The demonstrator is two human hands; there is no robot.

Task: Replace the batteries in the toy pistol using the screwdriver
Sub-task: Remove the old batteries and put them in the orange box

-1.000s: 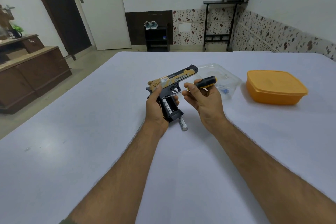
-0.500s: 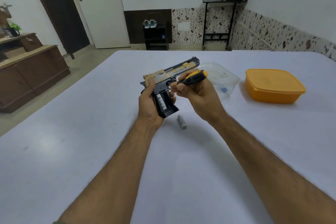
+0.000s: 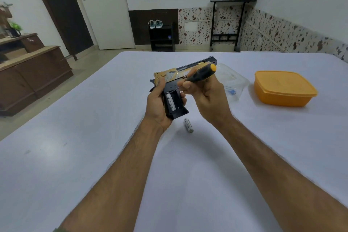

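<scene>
Black-and-gold plastic toy pistol held above white table, grip compartment open, one silver battery seated inside. Left hand wraps the grip; right hand pinches black screwdriver with orange cap. Second silver battery lies on table below. Clear plastic box, orange lidded tub to the right.

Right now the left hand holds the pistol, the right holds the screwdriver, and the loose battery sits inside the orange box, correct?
Not quite. In the head view the loose battery lies on the white table, below the pistol, not in the orange box. The rest holds.
</scene>
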